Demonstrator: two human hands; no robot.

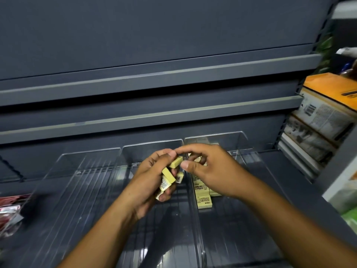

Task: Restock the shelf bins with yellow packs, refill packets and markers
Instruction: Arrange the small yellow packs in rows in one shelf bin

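While the left hand (152,176) is clutching a small bunch of yellow packs (168,174), its fingers curling round them from below, the right hand (212,171) is reaching across and pinching the top pack (176,162) of that bunch between thumb and forefinger. The right forefinger is touching the tip of the left thumb just above this pack. The top pack is tilting up to the right, and the others beneath it are pointing at differing angles, one showing a barcode.

Both hands are hovering above the shelf (274,171), roughly over the wall between the middle bin (152,146) and the right bin (233,139). Three clear plastic bins are sitting side by side on the shelf, with the left bin (87,171) next to the middle one. More yellow packs are lying flat in a row (204,201) inside the right bin, their far end partly hiding behind the right hand.

At the far left edge, red packets (9,206) are showing, too blurred to read. At the right, printed boxes (324,117) with orange tops are lying stacked in the neighbouring bay. Grey upper shelves (154,113) are running across above the bins.
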